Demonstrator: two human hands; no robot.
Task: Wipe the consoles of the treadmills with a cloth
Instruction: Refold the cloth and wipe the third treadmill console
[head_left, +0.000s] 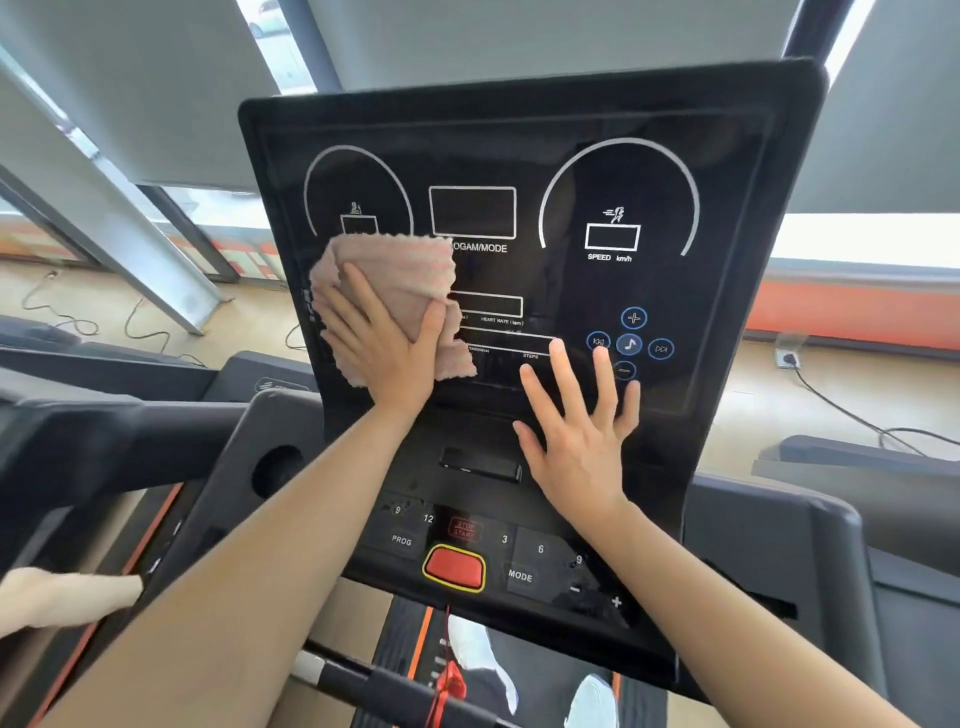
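Cloth (400, 280) covers "PROGAM/MODE" start; "SPEED km/h" clear.

Treadmill console (524, 156): a black, glossy panel, tilted back, printed with two white arc gauges, rectangular display outlines and a cluster of round blue media buttons at lower right. Cloth (395, 270): pale pink, nubby, bunched and folded, pressed flat against the lower left of the panel, where part of the "PROGRAM/MODE" label is covered by its upper right edge.
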